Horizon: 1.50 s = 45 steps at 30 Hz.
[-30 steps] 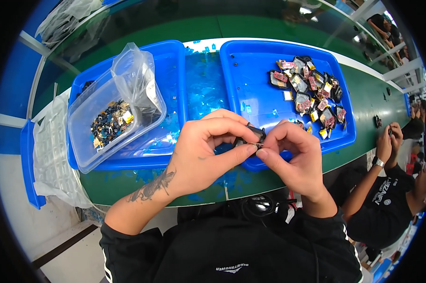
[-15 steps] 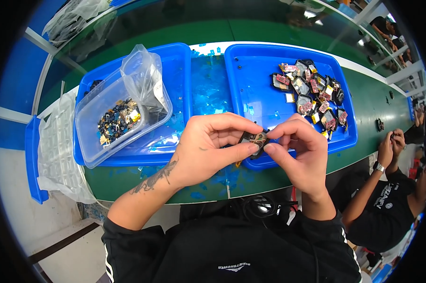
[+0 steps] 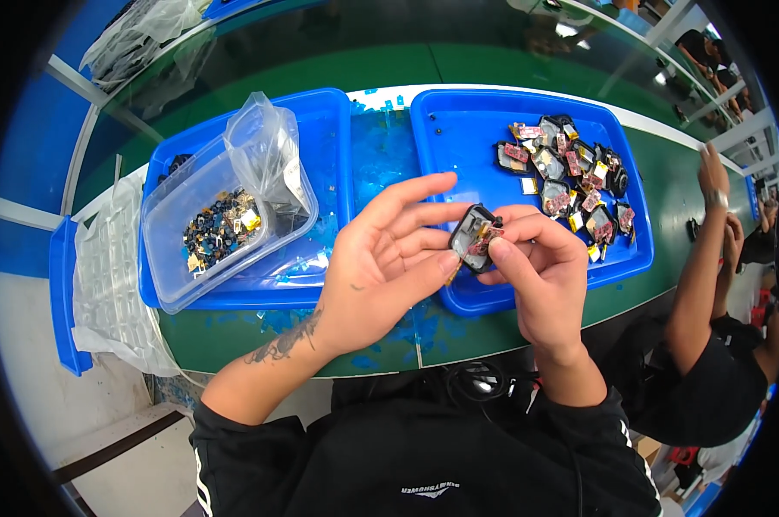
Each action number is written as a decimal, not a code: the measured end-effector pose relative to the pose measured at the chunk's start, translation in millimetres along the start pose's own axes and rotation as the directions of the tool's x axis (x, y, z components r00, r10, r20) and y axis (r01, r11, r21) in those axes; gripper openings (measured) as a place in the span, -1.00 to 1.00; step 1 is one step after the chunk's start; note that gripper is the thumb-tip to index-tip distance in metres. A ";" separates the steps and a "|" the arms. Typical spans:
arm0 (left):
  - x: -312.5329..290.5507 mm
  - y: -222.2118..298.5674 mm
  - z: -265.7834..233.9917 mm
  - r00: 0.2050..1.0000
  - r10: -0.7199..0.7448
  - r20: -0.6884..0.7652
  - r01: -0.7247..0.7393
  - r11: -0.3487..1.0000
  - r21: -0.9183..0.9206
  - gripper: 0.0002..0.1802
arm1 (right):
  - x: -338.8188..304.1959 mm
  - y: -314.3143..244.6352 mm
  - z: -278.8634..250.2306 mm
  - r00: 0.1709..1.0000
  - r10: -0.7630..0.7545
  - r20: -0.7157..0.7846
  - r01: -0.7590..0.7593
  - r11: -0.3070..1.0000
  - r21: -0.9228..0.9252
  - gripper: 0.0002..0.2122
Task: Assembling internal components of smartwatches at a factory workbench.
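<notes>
My right hand (image 3: 544,267) pinches a small black plastic housing (image 3: 469,234) between thumb and fingers. Its grey inner side faces up, and a reddish circuit board with thin wires sits at its right part, partly covered by my thumb. Beside it, my left hand (image 3: 389,250) has its fingers stretched and spread; the thumb tip is at the housing's lower left edge, and whether it touches cannot be made out. Behind my right hand, a blue tray (image 3: 475,155) holds several similar black housings with red boards and silvery battery cells (image 3: 570,168).
At the left, a second blue tray (image 3: 325,129) carries a clear plastic box (image 3: 165,250) of small dark and gold parts, with a clear bag on it. Blue film scraps (image 3: 381,164) litter the green table between the trays. A co-worker's raised arm (image 3: 704,250) is at the right.
My left fingers have come off the housing and spread out. The housing has turned so its grey inside shows, staying in my right hand. The co-worker at the right has raised an arm.
</notes>
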<state>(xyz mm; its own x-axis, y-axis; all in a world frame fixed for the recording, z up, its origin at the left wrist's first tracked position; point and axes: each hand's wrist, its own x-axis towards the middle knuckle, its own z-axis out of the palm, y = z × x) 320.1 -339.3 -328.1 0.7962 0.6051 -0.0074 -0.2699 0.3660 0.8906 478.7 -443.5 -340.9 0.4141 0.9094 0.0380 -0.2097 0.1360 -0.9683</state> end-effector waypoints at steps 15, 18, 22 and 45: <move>-6.6 -14.8 4.0 0.993 0.119 0.025 -0.122 0.953 0.276 -0.30 | -11.3 -0.8 13.2 0.954 -0.299 -0.015 0.283 0.917 -0.281 -0.86; -6.5 -16.2 4.5 0.988 0.153 0.003 -0.148 0.945 0.292 -0.36 | -11.5 0.6 5.9 0.924 -0.378 0.056 0.360 0.811 -0.462 -0.83; -6.8 -16.9 2.1 0.986 0.169 0.007 -0.164 0.943 0.288 -0.37 | -5.3 -4.1 3.7 0.867 -0.463 0.183 0.478 0.672 -0.565 -0.79; -7.7 -17.4 6.2 0.892 0.437 0.116 -0.376 0.574 0.728 -0.37 | 9.1 -8.7 8.1 0.978 -0.202 0.060 0.207 0.875 -0.438 -0.85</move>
<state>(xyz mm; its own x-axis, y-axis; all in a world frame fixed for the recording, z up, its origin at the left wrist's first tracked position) 322.0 -354.7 -340.7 0.6555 0.6172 0.4352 -0.0601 -0.5318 0.8447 477.2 -433.2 -330.1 0.3939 0.8853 0.2473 0.2906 0.1353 -0.9472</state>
